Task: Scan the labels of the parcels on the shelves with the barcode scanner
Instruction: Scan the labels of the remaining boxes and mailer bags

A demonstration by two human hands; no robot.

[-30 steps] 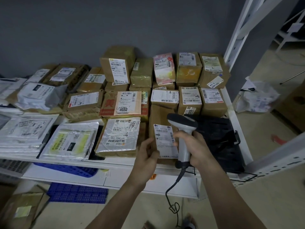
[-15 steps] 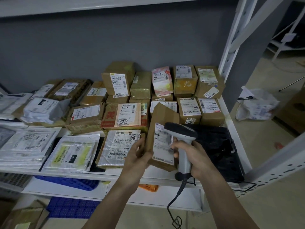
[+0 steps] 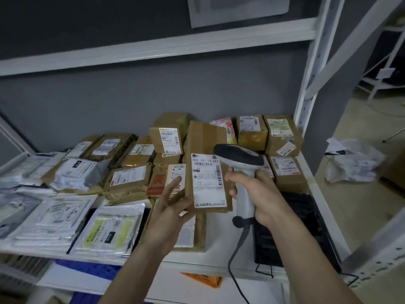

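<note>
A brown cardboard parcel with a white label is held upright above the shelf, its label facing me. My left hand grips its lower left corner from beneath. A white barcode scanner with a dark head and a trailing cable is in my right hand, just right of the parcel; its head overlaps the label's top right corner. Many more labelled parcels lie and stand on the white shelf.
Flat plastic mailers cover the shelf's front left. A black tray sits at the front right. A white upright bounds the shelf on the right, and another shelf runs overhead. A white bag lies on the floor.
My left hand has lifted the parcel from lying on the shelf to upright in front of me. The scanner rose with it. The view tilted upward.
</note>
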